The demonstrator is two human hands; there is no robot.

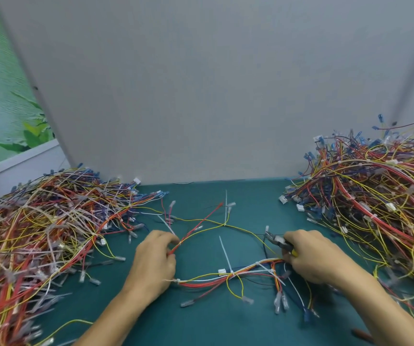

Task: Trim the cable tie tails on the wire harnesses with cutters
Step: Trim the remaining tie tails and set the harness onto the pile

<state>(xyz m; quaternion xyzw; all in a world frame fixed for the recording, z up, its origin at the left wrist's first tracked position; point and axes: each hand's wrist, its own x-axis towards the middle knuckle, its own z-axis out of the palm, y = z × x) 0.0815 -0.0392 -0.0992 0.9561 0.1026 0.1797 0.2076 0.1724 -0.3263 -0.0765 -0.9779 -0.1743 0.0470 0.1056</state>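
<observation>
Your left grip (154,258) pinches the harness (208,279) at mid-surface (201,325), your right grip (308,255) is clamped round the cutters (277,240), several long tails (224,250) stand uncut, and the pile (38,233) at the left edge looks untrimmed too, so plenty remains.

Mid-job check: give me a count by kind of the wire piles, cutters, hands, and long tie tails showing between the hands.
Wire piles: 2 (left, right)
Cutters: 1, gripped in the right hand
Hands: 2, the left hand pinching a red wire
Long tie tails: 3 plainly showing
Total: 8
</observation>
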